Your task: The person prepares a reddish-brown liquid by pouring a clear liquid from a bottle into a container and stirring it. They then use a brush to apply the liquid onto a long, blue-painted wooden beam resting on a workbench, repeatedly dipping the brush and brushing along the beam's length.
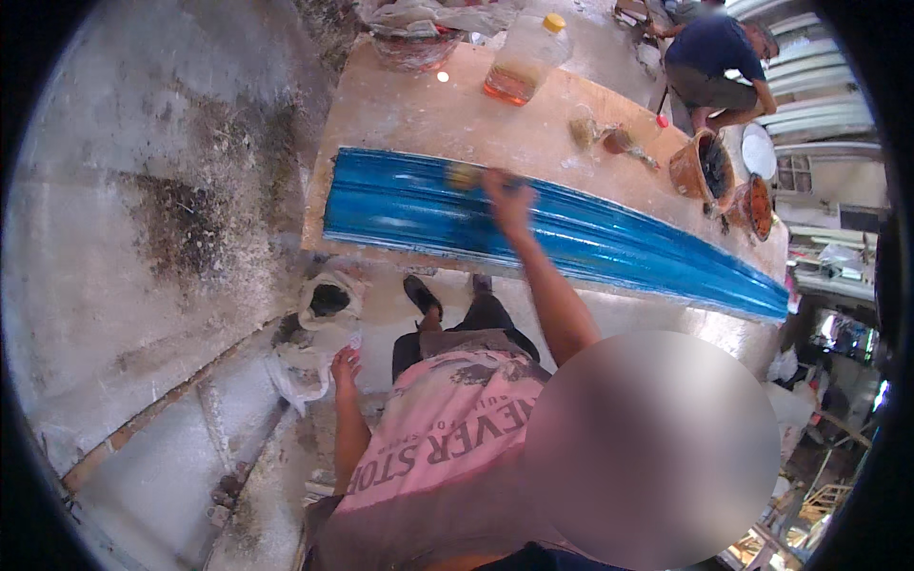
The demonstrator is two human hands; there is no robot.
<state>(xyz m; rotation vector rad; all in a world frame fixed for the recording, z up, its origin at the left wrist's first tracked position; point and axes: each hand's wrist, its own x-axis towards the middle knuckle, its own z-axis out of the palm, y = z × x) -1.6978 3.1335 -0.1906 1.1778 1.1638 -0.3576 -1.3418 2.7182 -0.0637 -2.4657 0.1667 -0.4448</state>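
A long glossy blue moulding (409, 214) with ridges along its length lies across a tan wooden board. My right hand (509, 202) reaches over its left half, fingers smeared by motion. Just left of these fingers is a small yellowish thing (464, 176) against the blue surface. It seems to be in my grip, but blur hides whether it is a brush or a sponge. My left hand (346, 364) hangs low at my side with fingers loosely apart, holding nothing I can see. A whitish plastic bag (303, 371) is nearest to it.
On the board (381, 105) stand a yellow-capped bottle (519, 62) with reddish liquid, a plastic-covered tub (416, 49), used brushes (619, 141), a brown bucket (687, 174) and an orange-stained container (757, 205). A person (714, 62) crouches beyond. A stained wall (143, 190) borders the left.
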